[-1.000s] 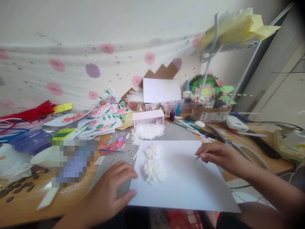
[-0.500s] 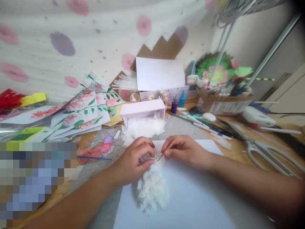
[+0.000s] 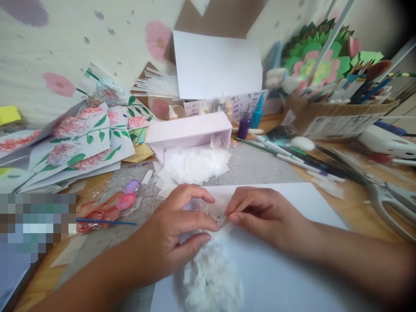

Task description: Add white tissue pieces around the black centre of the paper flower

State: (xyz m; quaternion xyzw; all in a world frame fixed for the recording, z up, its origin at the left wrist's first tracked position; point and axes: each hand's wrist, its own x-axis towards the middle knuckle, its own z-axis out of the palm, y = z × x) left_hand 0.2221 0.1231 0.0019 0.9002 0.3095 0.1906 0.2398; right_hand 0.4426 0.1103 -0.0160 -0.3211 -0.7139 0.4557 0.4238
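Observation:
A pile of ruffled white tissue-like pieces (image 3: 212,279) is stuck or lying on a white paper sheet (image 3: 276,277) in front of me. Just above the pile, my right hand (image 3: 263,212) pinches a thin wooden stick (image 3: 246,203), its tip pointing down at the paper. My left hand (image 3: 185,221) hovers at the pile's upper left, fingers curved and apart. A thin translucent white piece (image 3: 214,208) shows between the two hands; whether the stick's tip touches it I cannot tell.
Behind the sheet, a white open-fronted box (image 3: 188,130) spills white paper squares (image 3: 195,167). Large scissors (image 3: 386,197) and pens lie at right, below a cardboard box (image 3: 344,121) of brushes. Flower pictures (image 3: 81,143), a red plastic palette (image 3: 107,208) and a blue stick (image 3: 107,221) are at left.
The camera view has moved closer and lower. My left fingers have spread apart, away from the stick's tip. My right hand still pinches the wooden stick.

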